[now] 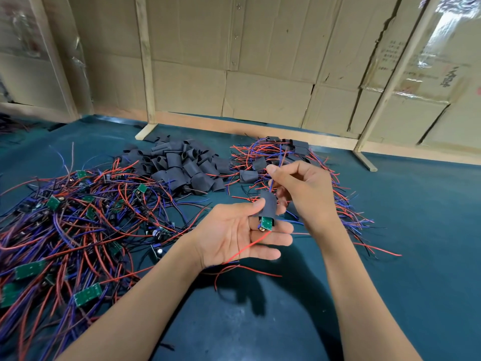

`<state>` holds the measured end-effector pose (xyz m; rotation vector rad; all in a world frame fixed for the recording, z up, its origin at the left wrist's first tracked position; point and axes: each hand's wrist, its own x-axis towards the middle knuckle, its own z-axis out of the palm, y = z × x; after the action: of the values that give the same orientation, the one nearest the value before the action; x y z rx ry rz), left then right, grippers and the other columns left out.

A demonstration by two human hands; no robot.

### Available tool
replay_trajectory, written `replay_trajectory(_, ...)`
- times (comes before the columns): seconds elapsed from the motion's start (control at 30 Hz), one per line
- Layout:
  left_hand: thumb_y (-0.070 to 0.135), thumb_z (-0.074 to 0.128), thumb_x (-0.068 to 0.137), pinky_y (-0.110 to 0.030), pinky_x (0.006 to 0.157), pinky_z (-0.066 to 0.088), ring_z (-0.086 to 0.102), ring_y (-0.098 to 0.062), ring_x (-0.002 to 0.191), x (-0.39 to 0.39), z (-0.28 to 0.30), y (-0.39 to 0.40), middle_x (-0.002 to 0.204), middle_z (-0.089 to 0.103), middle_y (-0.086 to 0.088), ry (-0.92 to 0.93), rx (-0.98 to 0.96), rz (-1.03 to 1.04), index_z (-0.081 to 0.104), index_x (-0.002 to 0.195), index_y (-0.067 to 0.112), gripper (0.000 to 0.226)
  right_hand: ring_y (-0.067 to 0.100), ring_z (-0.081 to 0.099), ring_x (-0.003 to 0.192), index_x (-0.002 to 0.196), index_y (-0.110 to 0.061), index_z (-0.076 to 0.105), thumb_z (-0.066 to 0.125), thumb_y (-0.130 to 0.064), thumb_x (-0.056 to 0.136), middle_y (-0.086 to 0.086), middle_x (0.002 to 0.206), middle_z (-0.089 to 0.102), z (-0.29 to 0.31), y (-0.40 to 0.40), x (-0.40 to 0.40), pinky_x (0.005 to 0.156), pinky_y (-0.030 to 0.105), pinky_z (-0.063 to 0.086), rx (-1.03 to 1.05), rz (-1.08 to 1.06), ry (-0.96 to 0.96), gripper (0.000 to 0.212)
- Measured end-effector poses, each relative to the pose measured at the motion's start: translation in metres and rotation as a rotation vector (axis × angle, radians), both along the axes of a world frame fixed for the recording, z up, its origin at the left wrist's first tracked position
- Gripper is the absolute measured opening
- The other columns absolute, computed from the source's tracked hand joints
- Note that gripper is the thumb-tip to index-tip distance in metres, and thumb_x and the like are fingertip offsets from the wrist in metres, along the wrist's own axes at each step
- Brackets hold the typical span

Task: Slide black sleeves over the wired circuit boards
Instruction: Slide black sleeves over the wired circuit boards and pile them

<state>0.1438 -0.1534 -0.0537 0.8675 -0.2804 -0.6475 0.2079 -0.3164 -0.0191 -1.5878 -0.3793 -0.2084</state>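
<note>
My left hand [234,234] lies palm up and pinches a black sleeve [268,204] between thumb and fingers. A small green circuit board [266,223] sticks out of the sleeve's lower end, and a red wire [244,250] trails from it across my palm. My right hand [303,190] is just above and to the right. It pinches the blue wire [272,185] that comes out of the sleeve's top end. A heap of loose black sleeves [182,165] lies further back on the table.
A big tangle of bare wired boards [78,217] covers the left of the green table [416,256]. Sleeved boards with wires [286,157] are piled behind my right hand. Cardboard walls on wooden frames [260,87] close off the back.
</note>
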Motion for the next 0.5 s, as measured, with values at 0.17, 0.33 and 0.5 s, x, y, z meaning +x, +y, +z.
replay_trajectory(0.17, 0.039, 0.084, 0.071, -0.037, 0.068, 0.060, 0.075, -0.026, 0.087, -0.001, -0.001, 0.001, 0.096, 0.076, -0.011, -0.036, -0.006, -0.046, 0.078, 0.104, 0.014, 0.041, 0.017, 0.047, 0.037, 0.076, -0.002, 0.063, 0.074, -0.019, 0.092, 0.005, 0.053, 0.060, -0.005, 0.004, 0.004, 0.040, 0.023, 0.039, 0.048, -0.058, -0.010, 0.026)
replay_trajectory(0.33, 0.037, 0.078, 0.079, -0.017, 0.038, 0.034, 0.063, -0.019, 0.052, 0.003, -0.001, -0.001, 0.095, 0.073, -0.013, -0.157, 0.125, 0.050, 0.074, 0.107, 0.018, 0.034, 0.020, 0.055, 0.046, 0.080, -0.006, 0.064, 0.072, -0.025, 0.094, 0.009, 0.062, 0.065, -0.005, -0.004, 0.012, 0.043, 0.026, 0.045, 0.320, -0.147, 0.050, 0.025)
replay_trajectory(0.5, 0.031, 0.073, 0.086, -0.015, 0.039, 0.025, 0.039, -0.010, 0.041, 0.019, 0.001, -0.005, 0.082, 0.073, -0.003, -0.402, 0.516, 0.572, 0.072, 0.095, 0.022, 0.013, 0.017, 0.053, 0.050, 0.088, -0.009, 0.076, 0.080, -0.062, 0.071, 0.004, 0.069, 0.061, -0.012, -0.010, 0.019, 0.043, 0.027, 0.043, 0.134, 0.152, 0.343, 0.055)
